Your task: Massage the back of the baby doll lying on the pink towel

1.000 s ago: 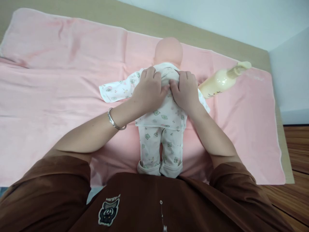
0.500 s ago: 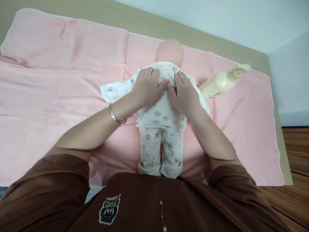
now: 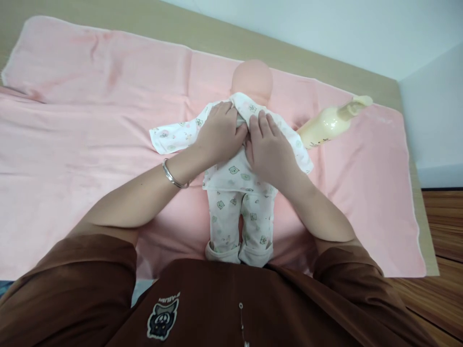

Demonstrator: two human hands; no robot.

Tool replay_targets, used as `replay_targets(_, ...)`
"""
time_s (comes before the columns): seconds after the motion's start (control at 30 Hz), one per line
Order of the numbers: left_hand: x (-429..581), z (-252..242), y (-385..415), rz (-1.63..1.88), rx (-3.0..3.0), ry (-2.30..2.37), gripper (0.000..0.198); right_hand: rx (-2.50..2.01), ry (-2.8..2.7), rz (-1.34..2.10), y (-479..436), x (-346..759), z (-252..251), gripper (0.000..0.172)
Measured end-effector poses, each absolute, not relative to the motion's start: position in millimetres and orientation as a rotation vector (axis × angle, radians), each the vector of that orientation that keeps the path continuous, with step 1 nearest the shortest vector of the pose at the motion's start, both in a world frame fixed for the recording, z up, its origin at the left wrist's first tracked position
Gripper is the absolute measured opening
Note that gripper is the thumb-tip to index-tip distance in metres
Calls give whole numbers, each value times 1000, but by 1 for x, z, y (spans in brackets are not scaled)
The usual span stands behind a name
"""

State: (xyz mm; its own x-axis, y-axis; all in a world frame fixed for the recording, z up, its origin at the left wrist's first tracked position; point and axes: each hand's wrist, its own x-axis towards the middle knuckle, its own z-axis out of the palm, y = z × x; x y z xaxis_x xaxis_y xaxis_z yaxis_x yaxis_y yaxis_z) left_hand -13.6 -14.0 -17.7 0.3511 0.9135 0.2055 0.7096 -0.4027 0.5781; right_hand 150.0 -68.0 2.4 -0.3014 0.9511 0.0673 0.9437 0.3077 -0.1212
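A bald doll lies on the pink cloth, its head away from me and its legs toward me; no face shows. It wears a white printed shirt and matching trousers. My left hand, with a silver bangle at the wrist, is closed on the shirt at the upper body, its thumb pointing inward. Close beside it, my right hand grips the shirt's overlapping edge, fingers together and curled. The two thumbs nearly meet. The exact pinch of the fabric is partly hidden beneath the fingers.
A pale yellow pump bottle lies tilted on its side to the right of the doll, by its sleeve. The creased pink cloth covers most of the table. A white wall stands behind, and wooden flooring shows at right.
My right hand has shifted slightly left and toward me. The shirt's edge near the neck now lies folded across more of the upper body. My left hand has barely moved.
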Motion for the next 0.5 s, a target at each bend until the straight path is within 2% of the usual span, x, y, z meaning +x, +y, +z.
replay_targets(0.23,-14,-17,-24,662,2174,1487,56,-1774,-2318,231,-57,154,2,62)
replay_targets(0.4,-11,-2,-49,572,2251,1437,54,-1810,-2279,273,-29,175,-2,60)
replay_targets(0.5,-9,-5,-49,631,2228,1434,50,-1822,-2252,237,-27,177,-5,61)
